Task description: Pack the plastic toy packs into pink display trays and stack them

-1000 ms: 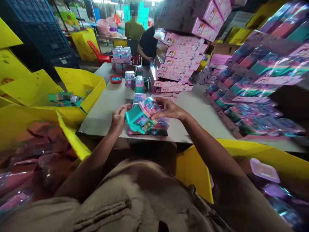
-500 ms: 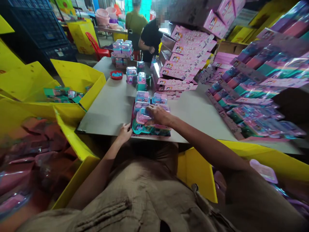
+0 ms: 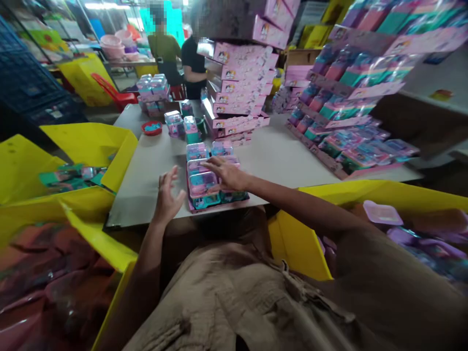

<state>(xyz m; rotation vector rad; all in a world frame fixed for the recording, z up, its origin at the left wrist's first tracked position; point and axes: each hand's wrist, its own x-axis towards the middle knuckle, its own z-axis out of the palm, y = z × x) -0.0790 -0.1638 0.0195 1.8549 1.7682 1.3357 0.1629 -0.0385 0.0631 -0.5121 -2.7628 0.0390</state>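
A shallow pink display tray (image 3: 199,209) holds several small plastic boxes with clear lids near the table's front edge. My right hand (image 3: 230,175) lies over these boxes, fingers stretched out, palm down; whether it presses on a lid is hard to see. The nearest teal box with a clear lid (image 3: 204,190) sits in the tray's front left corner, beside my right fingertips. To the left of the tray my left hand (image 3: 168,197) is raised with its fingers spread and nothing in it.
Pink cartons (image 3: 241,83) form a tall stack behind the tray. Filled display trays (image 3: 347,112) are piled at right. Yellow bins (image 3: 91,209) flank the table (image 3: 146,170). A red bowl (image 3: 151,128) with blue pieces stands further back. Two people (image 3: 193,68) are beyond the table.
My left hand has let go of the tray's left side, rising and opening. The front left box now sits flatter in the tray. My view has turned to the right.
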